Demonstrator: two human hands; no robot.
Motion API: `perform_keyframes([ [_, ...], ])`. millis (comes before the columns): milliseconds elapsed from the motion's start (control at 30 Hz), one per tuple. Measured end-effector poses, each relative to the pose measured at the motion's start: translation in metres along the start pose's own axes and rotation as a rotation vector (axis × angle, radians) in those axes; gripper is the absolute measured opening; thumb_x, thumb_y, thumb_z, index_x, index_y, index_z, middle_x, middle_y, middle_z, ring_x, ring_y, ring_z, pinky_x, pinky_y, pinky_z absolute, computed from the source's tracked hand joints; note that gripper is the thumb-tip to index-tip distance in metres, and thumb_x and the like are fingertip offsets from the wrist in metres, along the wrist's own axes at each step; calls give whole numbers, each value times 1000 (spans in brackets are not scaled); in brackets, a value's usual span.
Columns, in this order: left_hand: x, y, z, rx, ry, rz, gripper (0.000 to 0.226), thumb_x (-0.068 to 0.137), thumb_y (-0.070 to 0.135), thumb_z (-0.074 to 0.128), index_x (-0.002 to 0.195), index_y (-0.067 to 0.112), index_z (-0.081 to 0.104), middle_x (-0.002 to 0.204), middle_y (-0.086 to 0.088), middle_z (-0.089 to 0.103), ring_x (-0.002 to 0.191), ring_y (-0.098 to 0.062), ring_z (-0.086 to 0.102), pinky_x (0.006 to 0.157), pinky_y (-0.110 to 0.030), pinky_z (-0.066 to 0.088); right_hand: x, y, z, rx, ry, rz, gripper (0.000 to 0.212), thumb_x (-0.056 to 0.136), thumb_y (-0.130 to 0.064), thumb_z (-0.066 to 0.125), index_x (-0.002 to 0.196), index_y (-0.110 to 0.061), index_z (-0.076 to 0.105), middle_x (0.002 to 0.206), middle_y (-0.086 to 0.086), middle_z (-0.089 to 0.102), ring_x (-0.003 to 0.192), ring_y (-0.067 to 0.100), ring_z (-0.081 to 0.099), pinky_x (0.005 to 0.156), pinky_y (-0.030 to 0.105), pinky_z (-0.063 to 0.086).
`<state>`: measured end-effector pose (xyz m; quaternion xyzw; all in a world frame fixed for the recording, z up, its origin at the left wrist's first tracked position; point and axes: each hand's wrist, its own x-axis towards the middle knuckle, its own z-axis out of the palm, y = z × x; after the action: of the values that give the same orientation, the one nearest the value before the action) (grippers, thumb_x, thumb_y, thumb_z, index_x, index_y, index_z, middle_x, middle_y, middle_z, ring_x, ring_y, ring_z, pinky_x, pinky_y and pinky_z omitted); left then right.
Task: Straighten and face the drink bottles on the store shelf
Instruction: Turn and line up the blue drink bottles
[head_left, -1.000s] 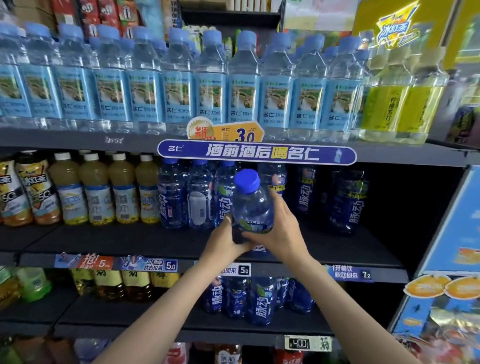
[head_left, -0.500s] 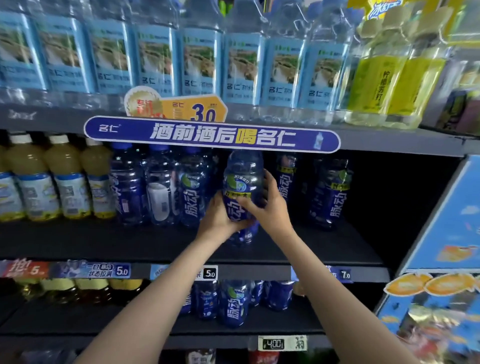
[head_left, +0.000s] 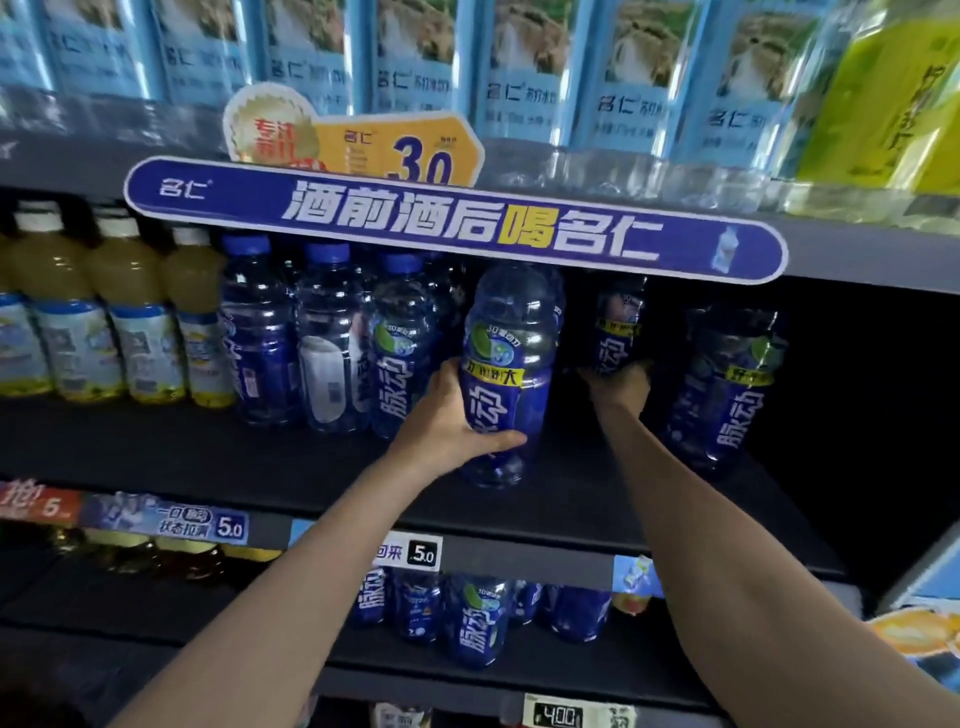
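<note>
- Three shelves (head_left: 519, 525) are in view; we are working on the middle one, whose dark deck runs bare in front of the bottles out to its front lip.
- Above, the sign (head_left: 452, 223) hangs low over the bottle tops, so we judge there is little headroom for lifting; sliding along the deck looks easier.
- Our bottle (head_left: 511, 374) stands near the front of the middle shelf, label outward, just right of its blue neighbours (head_left: 332, 338).
- It looks full, so we expect it to be fairly heavy, with a smooth, slightly yielding plastic wall; the waist under the label band seems the surest grip.
- Our left hand (head_left: 452, 421) grasps that bottle low, thumb across the front.
- Our right hand (head_left: 615, 382) reaches deeper to a back bottle (head_left: 615, 332) and touches its lower part; in the shadow we cannot tell whether the fingers close round it.
- Open room lies between these two and the right bottle (head_left: 727, 389).
</note>
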<state>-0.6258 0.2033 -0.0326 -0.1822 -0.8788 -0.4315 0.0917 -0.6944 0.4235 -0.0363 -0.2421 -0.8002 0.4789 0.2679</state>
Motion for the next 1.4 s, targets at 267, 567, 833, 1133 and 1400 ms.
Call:
perform_keyframes([
  [267,0,-3,0,-15,18,-4,93,61,38,84,134,13,31,133,-6,44,122,-21,45,100,-31,37,-44,-5,-11,-150,9,-48,93,75,-31,78,140,4,22,143,21,36,128,37,42,96,42,40],
  [567,-27,12,6,28,142,25,85,74,31,77,140,5,30,132,-14,41,123,-26,43,97,-29,36,-145,-14,-73,-36,9,-184,106,67,-31,85,145,-4,18,141,15,36,129,29,40,97,35,40],
  [833,-78,29,-11,-164,72,261,57,84,21,68,133,9,40,121,3,50,113,-7,48,95,-16,35,-173,-42,-105,5,57,-253,98,61,-33,88,140,-13,33,128,2,54,113,16,54,89,26,43],
  [1133,-112,62,-45,-705,-653,-182,32,77,23,69,105,31,56,106,3,68,97,-15,65,89,-34,52,-227,-50,-136,508,-338,41,34,78,-27,75,105,-14,60,103,9,71,89,23,70,82,46,57],
  [1400,-143,54,-71,-301,-211,0,85,69,31,81,139,26,34,124,10,52,106,-8,54,84,-17,42,-267,-79,-116,300,-380,-20,78,54,-66,73,102,-5,62,101,22,69,91,37,67,81,54,55],
])
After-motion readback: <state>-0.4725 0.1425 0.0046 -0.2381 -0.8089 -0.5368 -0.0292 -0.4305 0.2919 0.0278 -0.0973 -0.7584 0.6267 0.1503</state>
